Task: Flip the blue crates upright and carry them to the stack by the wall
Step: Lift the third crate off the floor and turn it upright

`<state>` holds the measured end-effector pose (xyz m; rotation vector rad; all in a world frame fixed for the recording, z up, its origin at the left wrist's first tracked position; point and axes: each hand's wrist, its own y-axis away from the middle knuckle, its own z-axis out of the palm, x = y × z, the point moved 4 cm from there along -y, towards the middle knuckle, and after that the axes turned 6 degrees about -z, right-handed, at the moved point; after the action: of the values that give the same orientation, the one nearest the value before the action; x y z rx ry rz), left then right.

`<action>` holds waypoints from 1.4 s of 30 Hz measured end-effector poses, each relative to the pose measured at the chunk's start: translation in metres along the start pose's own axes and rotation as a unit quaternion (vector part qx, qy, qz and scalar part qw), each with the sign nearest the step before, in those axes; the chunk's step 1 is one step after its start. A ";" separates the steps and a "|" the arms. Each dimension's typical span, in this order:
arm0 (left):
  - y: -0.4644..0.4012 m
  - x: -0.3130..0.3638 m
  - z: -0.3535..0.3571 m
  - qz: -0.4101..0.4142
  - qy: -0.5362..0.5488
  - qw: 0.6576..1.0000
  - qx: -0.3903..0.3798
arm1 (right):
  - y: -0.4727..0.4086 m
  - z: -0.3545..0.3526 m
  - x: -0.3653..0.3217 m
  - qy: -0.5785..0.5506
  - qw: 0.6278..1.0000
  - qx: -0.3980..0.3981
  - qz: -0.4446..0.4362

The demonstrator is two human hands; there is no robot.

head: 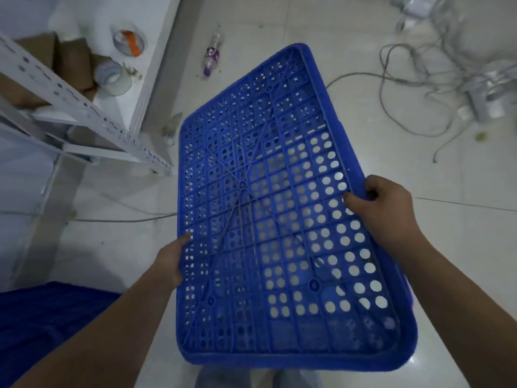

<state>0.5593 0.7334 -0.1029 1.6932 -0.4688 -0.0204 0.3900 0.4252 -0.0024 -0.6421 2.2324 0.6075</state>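
Observation:
A blue perforated plastic crate (268,208) fills the middle of the head view, held off the tiled floor with its ribbed, hole-patterned base facing me. My left hand (170,261) grips its left long edge, fingers curled behind the rim. My right hand (383,203) grips the right long edge, thumb lying on the base. The crate is tilted, its far end pointing away toward the upper right. Part of another blue crate (47,323) shows at the lower left.
A white metal shelf rack (84,107) with cardboard boxes and tape rolls stands at the left. An empty plastic bottle (212,56) lies on the floor beyond the crate. Tangled grey cables (436,79) and a metal fitting sprawl at the upper right. My legs show below the crate.

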 end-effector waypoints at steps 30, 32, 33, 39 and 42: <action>0.010 -0.022 0.108 0.150 -0.415 0.893 -0.089 | 0.102 0.204 0.001 0.264 0.960 -0.093 0.001; 0.007 -0.018 0.106 0.151 -0.416 0.893 -0.077 | 0.098 0.206 0.003 0.238 0.961 -0.142 -0.007; 0.007 -0.018 0.105 0.154 -0.414 0.895 -0.067 | 0.098 0.204 0.007 0.198 0.962 -0.186 -0.012; 0.021 -0.020 0.102 0.199 -0.339 0.919 -0.009 | 0.069 0.097 0.042 0.155 0.986 -0.018 -0.059; 0.045 -0.024 0.103 0.305 -0.311 0.898 0.066 | 0.054 0.029 0.075 0.164 0.976 0.131 0.064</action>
<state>0.4960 0.6396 -0.0855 1.5788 -1.5000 -0.0750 0.3258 0.4642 -0.0640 -0.4916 2.6207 0.2722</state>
